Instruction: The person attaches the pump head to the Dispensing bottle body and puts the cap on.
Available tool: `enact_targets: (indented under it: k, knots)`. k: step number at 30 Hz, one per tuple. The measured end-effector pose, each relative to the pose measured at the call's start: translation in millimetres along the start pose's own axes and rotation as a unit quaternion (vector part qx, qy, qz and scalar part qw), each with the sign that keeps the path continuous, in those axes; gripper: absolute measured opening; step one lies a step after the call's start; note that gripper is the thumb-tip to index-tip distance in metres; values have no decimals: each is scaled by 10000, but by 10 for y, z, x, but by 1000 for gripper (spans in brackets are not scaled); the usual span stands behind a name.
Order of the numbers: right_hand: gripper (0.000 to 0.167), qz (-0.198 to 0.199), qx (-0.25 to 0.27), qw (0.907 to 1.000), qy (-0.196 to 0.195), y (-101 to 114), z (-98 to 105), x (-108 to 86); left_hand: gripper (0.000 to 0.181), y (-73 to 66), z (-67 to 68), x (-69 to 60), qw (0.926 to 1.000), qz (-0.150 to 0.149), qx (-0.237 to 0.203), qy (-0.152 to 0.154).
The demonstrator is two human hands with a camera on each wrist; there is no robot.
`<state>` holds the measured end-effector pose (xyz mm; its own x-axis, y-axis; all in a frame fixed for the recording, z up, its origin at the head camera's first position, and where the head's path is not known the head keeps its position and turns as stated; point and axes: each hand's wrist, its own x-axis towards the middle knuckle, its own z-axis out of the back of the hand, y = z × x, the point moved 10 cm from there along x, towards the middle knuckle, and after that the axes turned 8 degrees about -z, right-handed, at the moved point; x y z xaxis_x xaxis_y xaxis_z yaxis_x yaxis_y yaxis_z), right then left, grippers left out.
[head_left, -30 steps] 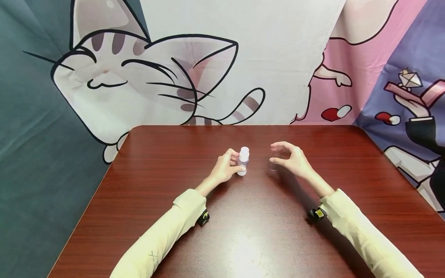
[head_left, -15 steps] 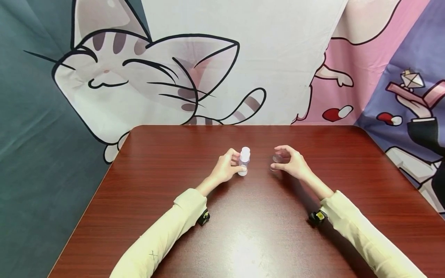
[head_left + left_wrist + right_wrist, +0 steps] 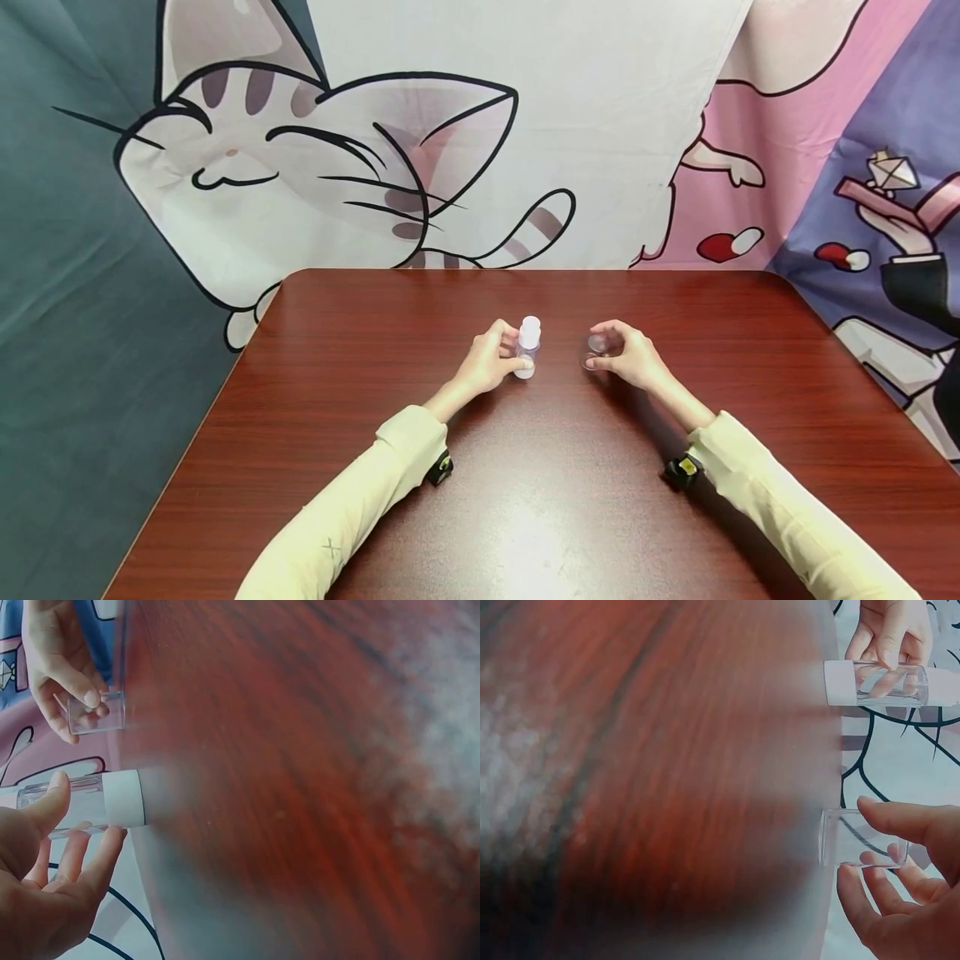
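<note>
My left hand [image 3: 483,362] grips a small clear bottle [image 3: 528,337] with a white base and a white top, standing upright on the table. In the left wrist view, the thumb and fingers lie on either side of the bottle's clear wall and white base [image 3: 124,799]. To its right, my right hand [image 3: 633,358] holds a small clear plastic cup-like piece [image 3: 597,343], apart from the bottle. The right wrist view has this clear piece [image 3: 866,840] between the thumb above and fingertips below. It appears to stand on the table.
Both hands are over the far half of a dark red-brown wooden table [image 3: 375,333]. Behind the table's far edge hangs a cloth backdrop [image 3: 600,108] printed with a cartoon cat. A small black device [image 3: 682,471] sits at each wrist.
My right hand has lowered slightly, and its fingers have closed in around the clear cup-like piece. The left hand and the bottle have stayed in place.
</note>
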<state>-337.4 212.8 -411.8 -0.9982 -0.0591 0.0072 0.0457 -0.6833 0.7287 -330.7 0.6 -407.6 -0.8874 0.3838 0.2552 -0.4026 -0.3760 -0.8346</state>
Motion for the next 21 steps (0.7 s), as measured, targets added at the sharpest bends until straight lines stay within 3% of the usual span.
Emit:
enact_targets:
  k: [16,21]
  knots:
    - [45,-151,-67,9998,90,23,-24,6,41,16,-1,0,10000,-11,29,-78]
    - [46,-19,-44,10000,65,106,-11,-3,41,2,5,-3,10000,-8,29,-81]
